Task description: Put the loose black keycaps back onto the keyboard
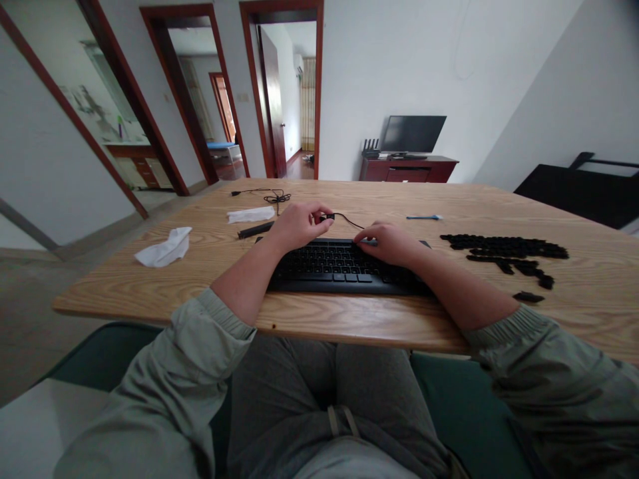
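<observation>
**Two hands over a black keyboard, the left pinching a small plug.**

The black keyboard (344,269) lies with its long axis crosswise on the wood-grain table (339,320), at 12 o'clock from the lap. The left hand (298,226) grips the small black plug (327,217), its thin cable (349,221) curving toward 3 o'clock. The right hand (392,243) sits on the keyboard's right end, its grip on a slim pale item (368,242) unclear. Loose black keycaps (504,247) lie heaped at 3 o'clock.

Home interior — dark-framed doorways (279,93), bed (223,152) beyond, TV (413,134) on cabinet (408,171).
</observation>
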Demonstrator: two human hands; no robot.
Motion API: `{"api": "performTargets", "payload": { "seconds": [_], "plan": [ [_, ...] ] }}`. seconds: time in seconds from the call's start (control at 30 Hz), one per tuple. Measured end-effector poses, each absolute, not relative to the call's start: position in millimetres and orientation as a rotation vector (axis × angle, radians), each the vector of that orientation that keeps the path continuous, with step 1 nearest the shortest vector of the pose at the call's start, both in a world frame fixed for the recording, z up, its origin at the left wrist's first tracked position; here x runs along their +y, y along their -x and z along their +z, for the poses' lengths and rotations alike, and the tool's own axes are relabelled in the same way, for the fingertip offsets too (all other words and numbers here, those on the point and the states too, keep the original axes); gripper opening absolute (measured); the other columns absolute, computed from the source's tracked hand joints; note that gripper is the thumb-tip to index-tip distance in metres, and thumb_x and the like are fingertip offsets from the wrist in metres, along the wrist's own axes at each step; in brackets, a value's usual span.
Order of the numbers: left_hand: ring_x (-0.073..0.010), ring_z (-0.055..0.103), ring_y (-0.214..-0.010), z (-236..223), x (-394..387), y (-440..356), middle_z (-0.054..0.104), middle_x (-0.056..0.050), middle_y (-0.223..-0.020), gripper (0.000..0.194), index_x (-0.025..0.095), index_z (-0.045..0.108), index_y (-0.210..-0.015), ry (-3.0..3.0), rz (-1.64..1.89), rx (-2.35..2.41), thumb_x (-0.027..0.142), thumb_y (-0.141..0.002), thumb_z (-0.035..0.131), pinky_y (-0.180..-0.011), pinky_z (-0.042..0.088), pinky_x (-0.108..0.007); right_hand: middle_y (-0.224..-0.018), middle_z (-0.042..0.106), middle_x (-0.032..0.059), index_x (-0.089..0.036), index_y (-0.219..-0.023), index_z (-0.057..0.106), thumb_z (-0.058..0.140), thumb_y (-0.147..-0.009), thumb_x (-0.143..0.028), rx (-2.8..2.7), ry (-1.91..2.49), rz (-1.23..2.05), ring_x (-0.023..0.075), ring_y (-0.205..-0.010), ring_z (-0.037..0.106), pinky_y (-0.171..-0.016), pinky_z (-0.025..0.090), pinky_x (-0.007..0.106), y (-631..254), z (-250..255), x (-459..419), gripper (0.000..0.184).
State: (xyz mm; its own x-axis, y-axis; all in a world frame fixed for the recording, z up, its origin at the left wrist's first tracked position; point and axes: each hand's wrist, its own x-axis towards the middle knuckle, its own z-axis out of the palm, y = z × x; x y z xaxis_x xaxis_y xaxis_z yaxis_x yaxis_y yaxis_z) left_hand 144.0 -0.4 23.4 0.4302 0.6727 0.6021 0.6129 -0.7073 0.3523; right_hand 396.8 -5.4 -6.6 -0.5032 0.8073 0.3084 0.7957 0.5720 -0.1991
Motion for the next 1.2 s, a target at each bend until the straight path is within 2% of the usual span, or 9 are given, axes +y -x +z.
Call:
{"api": "performTargets", "payload": {
  "seconds": [0.23, 0.37, 0.57, 0.73, 1.07, 1.2],
  "plan": [
    [-0.013, 0.058, -0.066, 21, 2, -143, 0.071, -0.003, -0.078, 0.028, 0.017, 0.076, -0.104, -2.584, 1.144, 1.144, 0.034, -0.085, 0.065, -0.063, 0.042, -0.025, -0.095, 0.074, 0.0109, -0.02, -0.104, 0.078, 0.059, -0.087, -0.019, -2.535, 1.273, -0.116, 0.0238, -0.088, 0.067, -0.083, 0.05, 0.034, -395, -5, -7, 0.026],
    [-0.0131, 0.058, -0.066, 21, 3, -143, 0.07, -0.002, -0.077, 0.03, 0.017, 0.076, -0.105, -2.587, 1.145, 1.149, 0.035, -0.085, 0.064, -0.062, 0.041, -0.025, -0.093, 0.075, 0.0103, -0.017, -0.1, 0.078, 0.057, -0.086, -0.017, -2.593, 1.205, -0.197, 0.0227, -0.088, 0.067, -0.085, 0.05, 0.033, -393, -5, -6, 0.025],
    [-0.0134, 0.059, -0.067, 21, 0, -143, 0.072, -0.004, -0.08, 0.03, 0.016, 0.076, -0.105, -2.579, 1.13, 1.14, 0.035, -0.085, 0.064, -0.062, 0.042, -0.025, -0.101, 0.077, 0.0082, -0.018, -0.106, 0.079, 0.06, -0.08, -0.016, -2.527, 1.193, -0.077, 0.025, -0.097, 0.067, -0.093, 0.051, 0.036, -398, -11, -8, 0.032],
    [-0.0149, 0.062, -0.07, 17, 3, -146, 0.074, -0.005, -0.084, 0.03, 0.016, 0.076, -0.107, -2.61, 1.056, 1.158, 0.032, -0.085, 0.064, -0.065, 0.044, -0.026, -0.111, 0.075, 0.0095, -0.017, -0.104, 0.079, 0.058, -0.081, -0.017, -2.493, 1.08, -0.081, 0.026, -0.103, 0.067, -0.101, 0.047, 0.041, -402, -20, -6, 0.031],
    [-0.0183, 0.067, -0.081, 0, 13, -162, 0.076, -0.005, -0.096, 0.027, 0.021, 0.076, -0.106, -2.788, 0.616, 1.199, 0.033, -0.086, 0.062, -0.073, 0.048, -0.027, -0.11, 0.075, 0.0114, -0.015, -0.101, 0.079, 0.054, -0.08, -0.011, -2.402, 1.144, 0.151, 0.0258, -0.101, 0.069, -0.098, 0.051, 0.039, -402, -26, -2, 0.034],
    [-0.0185, 0.066, -0.081, -3, 14, -165, 0.076, -0.005, -0.094, 0.027, 0.021, 0.076, -0.105, -2.829, 0.514, 1.274, 0.034, -0.086, 0.062, -0.071, 0.047, -0.027, -0.112, 0.074, 0.0107, -0.016, -0.102, 0.079, 0.054, -0.081, -0.012, -2.351, 1.192, 0.241, 0.0249, -0.104, 0.068, -0.1, 0.049, 0.038, -401, -27, -2, 0.033]
  ]
}}
